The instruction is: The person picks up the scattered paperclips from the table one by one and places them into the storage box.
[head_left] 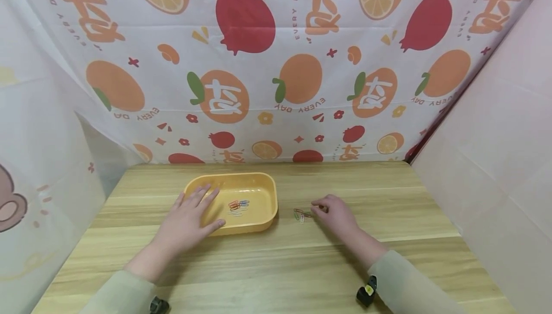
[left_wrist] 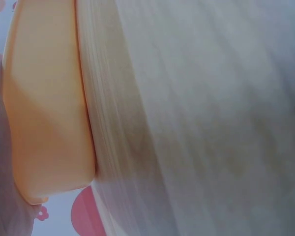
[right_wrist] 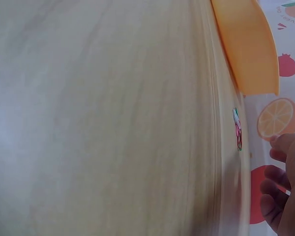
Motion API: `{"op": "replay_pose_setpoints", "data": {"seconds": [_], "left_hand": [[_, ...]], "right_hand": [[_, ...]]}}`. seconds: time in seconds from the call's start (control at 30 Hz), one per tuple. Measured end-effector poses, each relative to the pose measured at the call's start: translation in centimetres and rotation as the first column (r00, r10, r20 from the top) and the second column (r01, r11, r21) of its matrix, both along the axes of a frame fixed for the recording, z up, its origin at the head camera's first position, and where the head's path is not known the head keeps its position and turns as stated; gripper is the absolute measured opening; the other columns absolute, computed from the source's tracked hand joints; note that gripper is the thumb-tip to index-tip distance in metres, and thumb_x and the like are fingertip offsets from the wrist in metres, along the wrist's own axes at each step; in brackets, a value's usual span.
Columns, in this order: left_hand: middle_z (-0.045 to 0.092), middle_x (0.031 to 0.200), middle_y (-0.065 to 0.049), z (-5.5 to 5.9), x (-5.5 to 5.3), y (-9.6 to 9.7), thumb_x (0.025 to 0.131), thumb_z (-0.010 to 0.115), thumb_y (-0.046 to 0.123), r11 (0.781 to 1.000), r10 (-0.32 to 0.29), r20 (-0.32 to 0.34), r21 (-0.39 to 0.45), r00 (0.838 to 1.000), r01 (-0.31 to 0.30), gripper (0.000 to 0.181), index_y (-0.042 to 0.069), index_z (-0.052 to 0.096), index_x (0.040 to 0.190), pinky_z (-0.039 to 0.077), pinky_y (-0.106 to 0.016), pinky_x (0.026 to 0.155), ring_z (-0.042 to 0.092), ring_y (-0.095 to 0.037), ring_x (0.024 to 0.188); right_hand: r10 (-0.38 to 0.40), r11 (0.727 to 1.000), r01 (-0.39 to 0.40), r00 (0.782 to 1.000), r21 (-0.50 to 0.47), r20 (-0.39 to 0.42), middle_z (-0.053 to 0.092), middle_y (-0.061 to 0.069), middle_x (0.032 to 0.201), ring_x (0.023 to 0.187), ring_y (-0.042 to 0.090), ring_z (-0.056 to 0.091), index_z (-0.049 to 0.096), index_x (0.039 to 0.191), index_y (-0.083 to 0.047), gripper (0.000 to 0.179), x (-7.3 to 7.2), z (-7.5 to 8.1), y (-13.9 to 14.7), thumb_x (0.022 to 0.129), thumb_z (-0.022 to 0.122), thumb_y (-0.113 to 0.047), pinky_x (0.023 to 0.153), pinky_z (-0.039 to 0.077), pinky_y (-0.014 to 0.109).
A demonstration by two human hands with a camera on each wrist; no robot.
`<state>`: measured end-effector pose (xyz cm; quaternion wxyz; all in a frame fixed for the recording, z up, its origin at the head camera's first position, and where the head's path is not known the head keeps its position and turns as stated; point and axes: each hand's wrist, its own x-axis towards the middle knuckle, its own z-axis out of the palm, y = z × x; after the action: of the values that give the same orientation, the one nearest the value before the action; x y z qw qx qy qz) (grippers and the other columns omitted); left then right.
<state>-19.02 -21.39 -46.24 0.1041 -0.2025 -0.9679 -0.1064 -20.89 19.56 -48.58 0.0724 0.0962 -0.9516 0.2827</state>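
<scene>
Two hands in work: left hand at centre-left of the head view, fingers straight and spread over the tray's left end, thumb along its near side. Right hand right of centre, fingers bent, thumb and index close together just beside the loose paper clips; can't tell whether a clip is pinched. Loose ones lie right of the yellow tray on the wooden table; more clips, red, blue and pale, lie inside it, mid-floor.

Risks, my judgement: thin flat clips could slide off under the fingertips, or two could hook and lift together, since they lie crowded. A loose pinch could drop one short of the near-right rim. Left thumb pushing the tray side could skid it. Right wrist view shows no clip at the fingertips.
</scene>
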Motion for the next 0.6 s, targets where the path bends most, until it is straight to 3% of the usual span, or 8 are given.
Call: {"op": "replay_pose_setpoints", "data": {"seconds": [0.37,0.6], "left_hand": [[0.03,0.16,-0.013,0.17,0.16,0.17,0.089,0.06,0.065,1.0,0.005,0.017,-0.002,1.0,-0.005,0.087,0.017,0.033,0.156,0.008,-0.063,0.118,0.024,-0.037,0.147],[0.03,0.16,-0.013,0.03,0.08,0.15,0.089,0.059,0.066,1.0,0.006,0.014,0.003,1.0,-0.006,0.087,0.018,0.033,0.156,0.007,-0.062,0.118,0.024,-0.036,0.147]], "right_hand": [[0.091,0.992,-0.089,0.996,0.089,-0.016,0.063,-0.011,0.087,0.076,0.006,0.055,0.079,0.101,-0.02,0.015,0.44,-0.39,0.02,0.089,0.076,-0.028,0.066,0.049,0.028],[0.142,0.977,-0.14,0.99,0.162,-0.002,0.06,-0.013,0.087,0.076,0.005,0.054,0.078,0.102,-0.023,0.02,0.82,-0.87,-0.68,0.088,0.075,-0.037,0.065,0.048,0.025]]}}
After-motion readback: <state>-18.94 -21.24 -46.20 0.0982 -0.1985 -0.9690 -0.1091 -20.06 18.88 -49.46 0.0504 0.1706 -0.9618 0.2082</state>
